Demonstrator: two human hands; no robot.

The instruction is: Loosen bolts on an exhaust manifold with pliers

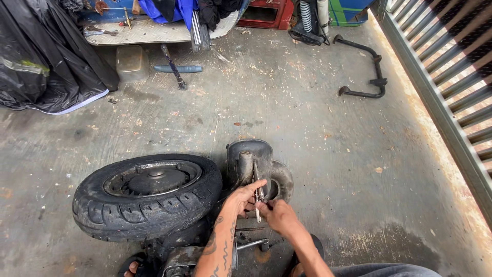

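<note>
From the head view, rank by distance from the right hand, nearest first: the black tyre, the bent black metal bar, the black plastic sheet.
From the right hand:
1. Black tyre, just left.
2. Bent black metal bar, far upper right.
3. Black plastic sheet, far upper left corner.

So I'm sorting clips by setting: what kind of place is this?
Probably a small repair workshop for scooters: a stained concrete floor, a removed wheel with tyre beside an engine part, and a bent metal stand lying loose.

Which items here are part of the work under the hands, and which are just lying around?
In use: left hand, right hand, thin metal tool, engine housing, wheel.
Lying about: bent metal stand, black tarp, plastic container.
</note>
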